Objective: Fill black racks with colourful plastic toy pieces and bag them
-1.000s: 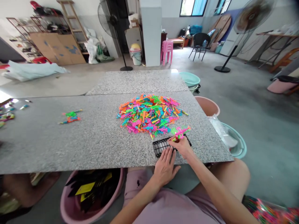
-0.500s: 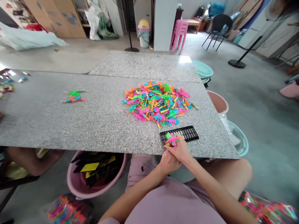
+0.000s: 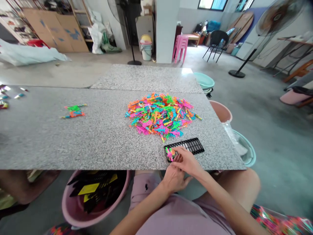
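Observation:
Over the left end of a black plastic grid tray (image 3: pixel 197 146), a bunch of small pink, green and orange plastic toys (image 3: pixel 169 154) shows at the fingertips of my right hand (image 3: pixel 187 161). That hand's fingers are bent and closed around the toys' right side. Just below it is my left hand (image 3: pixel 173 179), close to the table edge. Its wrist is bent and its thumb points right, while the other fingers are mostly hidden behind my right hand. Beyond the tray lies a big heap of similar bright toys (image 3: pixel 158 116), some with yellow striped tubes.
Two toys (image 3: pixel 74 111) lie apart on the left of the speckled stone table (image 3: pixel 105 140). Under its front edge is a pink basin (image 3: pixel 66 204) of black trays with yellow labels. More basins (image 3: pixel 226 111) stand along the right side. Another person's arm (image 3: pixel 29 186) shows at left.
The toys at my right hand have turned and shifted left relative to the tray, and my right fingers reach out more. The whole view has tilted up a little.

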Tool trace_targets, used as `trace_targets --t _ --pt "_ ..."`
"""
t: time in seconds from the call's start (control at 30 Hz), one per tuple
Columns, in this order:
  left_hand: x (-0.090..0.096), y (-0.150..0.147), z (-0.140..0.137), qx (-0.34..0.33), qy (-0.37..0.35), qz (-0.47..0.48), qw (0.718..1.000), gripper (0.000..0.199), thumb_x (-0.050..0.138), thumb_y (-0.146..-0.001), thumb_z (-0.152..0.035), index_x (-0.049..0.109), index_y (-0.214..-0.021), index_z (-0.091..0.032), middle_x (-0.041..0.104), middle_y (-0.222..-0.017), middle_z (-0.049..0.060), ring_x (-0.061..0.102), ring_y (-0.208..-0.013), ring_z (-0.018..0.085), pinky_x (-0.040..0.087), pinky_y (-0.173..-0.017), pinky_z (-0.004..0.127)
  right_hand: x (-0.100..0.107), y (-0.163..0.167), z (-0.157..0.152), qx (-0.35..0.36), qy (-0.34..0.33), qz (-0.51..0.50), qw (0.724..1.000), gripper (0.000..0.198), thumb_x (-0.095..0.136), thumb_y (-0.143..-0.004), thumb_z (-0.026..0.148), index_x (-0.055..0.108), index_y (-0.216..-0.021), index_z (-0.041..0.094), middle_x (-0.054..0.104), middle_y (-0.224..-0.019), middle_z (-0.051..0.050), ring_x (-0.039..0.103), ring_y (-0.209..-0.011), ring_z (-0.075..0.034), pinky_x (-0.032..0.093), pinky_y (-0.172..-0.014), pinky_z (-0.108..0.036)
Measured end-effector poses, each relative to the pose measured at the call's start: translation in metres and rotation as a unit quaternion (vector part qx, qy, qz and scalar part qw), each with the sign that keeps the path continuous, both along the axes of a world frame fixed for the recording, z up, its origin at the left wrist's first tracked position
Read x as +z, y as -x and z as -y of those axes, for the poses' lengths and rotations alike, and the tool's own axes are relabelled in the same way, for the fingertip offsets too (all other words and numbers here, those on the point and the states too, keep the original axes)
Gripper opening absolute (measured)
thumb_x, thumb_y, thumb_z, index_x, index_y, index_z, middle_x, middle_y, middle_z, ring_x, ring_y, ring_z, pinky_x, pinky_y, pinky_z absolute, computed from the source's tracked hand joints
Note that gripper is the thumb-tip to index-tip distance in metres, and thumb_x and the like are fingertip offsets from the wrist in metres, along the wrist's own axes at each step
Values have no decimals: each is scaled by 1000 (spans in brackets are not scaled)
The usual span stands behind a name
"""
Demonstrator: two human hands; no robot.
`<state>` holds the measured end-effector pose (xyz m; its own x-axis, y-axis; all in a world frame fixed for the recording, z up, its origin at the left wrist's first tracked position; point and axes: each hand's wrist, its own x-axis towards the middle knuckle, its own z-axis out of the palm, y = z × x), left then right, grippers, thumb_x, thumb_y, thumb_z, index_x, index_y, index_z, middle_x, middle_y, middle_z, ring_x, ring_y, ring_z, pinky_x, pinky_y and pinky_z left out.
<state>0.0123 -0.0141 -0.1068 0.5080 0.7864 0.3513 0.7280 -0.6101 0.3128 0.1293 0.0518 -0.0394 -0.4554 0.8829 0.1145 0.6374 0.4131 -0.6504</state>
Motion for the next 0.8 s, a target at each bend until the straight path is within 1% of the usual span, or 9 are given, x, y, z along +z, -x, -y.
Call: trace_targets --t 0.1,0.13,0.2,0.27,0.33,0.4,0.57,0.67,0.8 --pt "22 27 18 -51 -25 70 996 50 57 -88 -28 46 -136 -13 53 -137 16 46 -131 29 44 -106 44 -11 -40 -9 -50 -70 7 996 38 59 -89 28 57 -126 20 55 -131 -11 52 -120 -25 45 -97 -39" --pt "25 36 22 -29 -29 102 994 47 57 -88 -23 47 -134 -16 56 -133 14 49 -129 27 44 -106 43 -17 -52 -10 -74 -97 46 991 38 56 -91 29 57 -127 19 53 -136 -13 47 -126 -28 43 -101 -42" --pt "25 50 25 99 -29 167 981 41 61 -87 -23 49 -126 -17 60 -120 13 56 -117 25 48 -101 43 -29 -66 -11 -101 -129 135 977 38 52 -93 29 56 -129 17 50 -140 -14 40 -132 -32 39 -103 -48" --pt "20 57 18 225 -24 205 952 41 67 -84 -32 50 -118 -16 61 -107 12 61 -103 26 53 -90 44 -32 -67 -17 -113 -141 194 964 32 50 -94 28 61 -123 18 54 -137 -13 43 -128 -33 40 -101 -50" --pt "15 58 3 268 -11 206 941 42 70 -81 -40 53 -111 -17 61 -98 9 63 -94 26 55 -82 44 -25 -59 -35 -123 -153 223 955 25 46 -96 24 65 -112 19 59 -129 -12 50 -119 -31 42 -97 -47" --pt "13 58 -12 258 5 190 947 34 69 -81 -43 58 -102 -19 62 -92 7 63 -90 26 55 -80 43 -12 -45 -66 -118 -164 244 949 25 43 -95 15 65 -104 17 61 -120 -13 54 -110 -28 45 -92 -42" --pt "17 63 -23 209 10 168 963 17 64 -86 -37 65 -81 -21 64 -89 5 64 -87 23 55 -76 35 5 -14 -140 2 -156 283 946 31 42 -86 -3 63 -105 12 59 -117 -15 55 -107 -25 47 -86 -32" --pt "19 67 -19 197 8 164 966 16 63 -87 -36 66 -82 -21 65 -92 6 64 -88 22 55 -76 34 -2 -13 -149 22 -151 275 949 25 46 -87 -1 62 -101 13 62 -109 -13 59 -100 -23 47 -83 -31" --pt "16 67 -18 197 12 170 965 16 62 -87 -36 67 -83 -21 64 -91 6 64 -87 23 55 -75 34 -9 -33 -133 15 -119 209 971 15 53 -88 9 58 -101 15 64 -97 -9 61 -88 -20 46 -77 -28"
